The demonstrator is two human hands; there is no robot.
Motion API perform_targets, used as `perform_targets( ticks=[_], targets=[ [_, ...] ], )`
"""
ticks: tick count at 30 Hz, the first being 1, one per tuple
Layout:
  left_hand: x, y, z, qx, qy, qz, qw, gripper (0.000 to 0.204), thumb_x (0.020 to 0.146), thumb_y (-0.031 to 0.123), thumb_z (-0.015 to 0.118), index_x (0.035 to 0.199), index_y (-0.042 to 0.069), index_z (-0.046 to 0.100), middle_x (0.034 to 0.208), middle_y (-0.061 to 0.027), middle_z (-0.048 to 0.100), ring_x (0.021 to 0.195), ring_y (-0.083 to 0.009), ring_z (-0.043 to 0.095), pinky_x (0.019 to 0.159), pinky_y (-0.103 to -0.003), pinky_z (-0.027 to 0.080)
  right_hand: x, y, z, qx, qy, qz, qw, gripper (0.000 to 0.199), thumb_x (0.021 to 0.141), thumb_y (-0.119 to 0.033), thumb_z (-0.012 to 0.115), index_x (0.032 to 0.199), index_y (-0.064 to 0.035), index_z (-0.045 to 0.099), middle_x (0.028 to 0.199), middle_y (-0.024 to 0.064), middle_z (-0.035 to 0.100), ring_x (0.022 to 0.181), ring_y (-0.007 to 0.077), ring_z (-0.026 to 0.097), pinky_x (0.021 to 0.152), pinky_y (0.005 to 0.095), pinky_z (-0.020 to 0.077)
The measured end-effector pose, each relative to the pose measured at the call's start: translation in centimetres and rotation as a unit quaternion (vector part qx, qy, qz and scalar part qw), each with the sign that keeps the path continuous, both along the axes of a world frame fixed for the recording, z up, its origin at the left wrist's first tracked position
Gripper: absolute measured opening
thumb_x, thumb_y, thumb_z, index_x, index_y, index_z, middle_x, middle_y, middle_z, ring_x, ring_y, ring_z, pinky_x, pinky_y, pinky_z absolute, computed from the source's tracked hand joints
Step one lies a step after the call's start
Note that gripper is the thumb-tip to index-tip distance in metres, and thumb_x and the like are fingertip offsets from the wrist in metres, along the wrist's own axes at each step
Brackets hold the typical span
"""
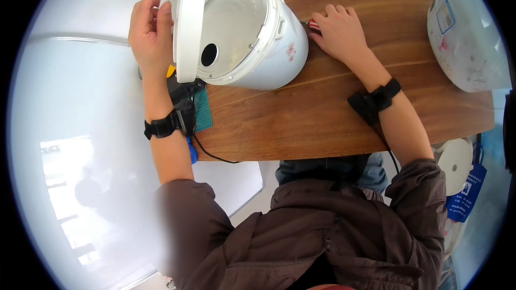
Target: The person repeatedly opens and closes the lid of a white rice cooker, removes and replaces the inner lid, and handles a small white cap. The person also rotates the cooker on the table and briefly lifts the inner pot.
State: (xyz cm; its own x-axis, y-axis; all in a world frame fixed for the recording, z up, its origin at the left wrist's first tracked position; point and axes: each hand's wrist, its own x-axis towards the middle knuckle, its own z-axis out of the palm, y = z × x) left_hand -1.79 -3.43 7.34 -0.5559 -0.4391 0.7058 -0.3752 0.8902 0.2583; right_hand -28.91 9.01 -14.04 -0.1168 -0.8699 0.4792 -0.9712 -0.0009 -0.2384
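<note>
My left hand (153, 29) is closed on the rim of a white round lid (189, 27), held on edge at the left of a white bucket (285, 56). The bucket stands on the table with a pink flower print on its side. Inside its mouth sits a pale round panel (235, 19) with a dark round hole, and small screws show along its ring. Just right of the bucket, low over the table, my right hand (339, 32) has its fingers curled around a red-and-white striped tool handle (313, 24). The rest of that tool is mostly hidden.
The wooden table (322, 123) ends near my body. A translucent flowered bucket (467, 43) stands at its right. A green mat (202, 110) and a black device with a cable lie by my left wrist. A white disc (454, 166) and a blue bag (466, 196) are lower right.
</note>
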Motion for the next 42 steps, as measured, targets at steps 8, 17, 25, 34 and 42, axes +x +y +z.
perform_targets(
  ticks=[8, 17, 25, 34, 42],
  targets=[
    [0.0, -0.5, -0.2, 0.005, -0.015, -0.01, 1.0, 0.039, 0.099, 0.015, 0.069, 0.138, 0.017, 0.067, 0.095, 0.0006, 0.06, 0.076, -0.0087, 0.052, 0.067, -0.022, 0.044, -1.8, -1.0, 6.4, -0.134, -0.288, 0.077, 0.945, 0.031, 0.097, -0.013, 0.064, 0.127, -0.0085, 0.07, 0.097, 0.0106, 0.072, 0.09, 0.0291, 0.069, 0.087, 0.039, 0.0545],
    [0.4, -0.3, -0.1, 0.026, 0.011, -0.012, 1.0, 0.039, 0.098, 0.017, 0.07, 0.137, 0.015, 0.067, 0.094, 0.0006, 0.058, 0.076, -0.0096, 0.05, 0.068, -0.023, 0.044, 0.5, -1.4, 11.4, -0.121, -0.362, 0.166, 0.909, 0.013, 0.094, -0.01, 0.072, 0.103, -0.0031, 0.078, 0.095, 0.0028, 0.068, 0.082, 0.0171, 0.066, 0.075, 0.0299, 0.0557],
    [0.6, -0.4, -0.2, 0.049, 0.037, -0.02, 0.998, 0.039, 0.098, 0.017, 0.071, 0.137, 0.014, 0.067, 0.094, 0.0005, 0.057, 0.076, -0.0092, 0.05, 0.067, -0.023, 0.044, 1.3, -2.3, 11.6, -0.161, -0.319, 0.157, 0.921, 0.009, 0.092, -0.011, 0.075, 0.095, -0.002, 0.077, 0.089, 0.002, 0.067, 0.078, 0.0148, 0.063, 0.071, 0.028, 0.0528],
    [1.1, 0.1, 0.0, 0.08, 0.037, -0.012, 0.996, 0.037, 0.106, 0.012, 0.058, 0.143, 0.009, 0.061, 0.113, -0.005, 0.061, 0.088, -0.0074, 0.06, 0.073, -0.02, 0.048, 2.2, -3.2, 13.1, -0.099, -0.541, 0.204, 0.81, 0.023, 0.102, -0.016, 0.066, 0.117, 0.0009, 0.069, 0.092, 0.0024, 0.07, 0.079, 0.007, 0.061, 0.068, 0.0252, 0.0512],
    [1.0, 0.6, -0.5, 0.109, 0.117, -0.018, 0.987, 0.037, 0.107, 0.013, 0.057, 0.144, 0.009, 0.06, 0.121, -0.008, 0.064, 0.097, -0.0122, 0.067, 0.083, -0.025, 0.053, 6.9, -2.0, 18.0, -0.115, -0.742, 0.235, 0.617, 0.034, 0.105, -0.009, 0.059, 0.135, 0.0085, 0.058, 0.1, 0.0063, 0.071, 0.088, 0.0083, 0.067, 0.08, 0.0236, 0.0566]
  ],
)
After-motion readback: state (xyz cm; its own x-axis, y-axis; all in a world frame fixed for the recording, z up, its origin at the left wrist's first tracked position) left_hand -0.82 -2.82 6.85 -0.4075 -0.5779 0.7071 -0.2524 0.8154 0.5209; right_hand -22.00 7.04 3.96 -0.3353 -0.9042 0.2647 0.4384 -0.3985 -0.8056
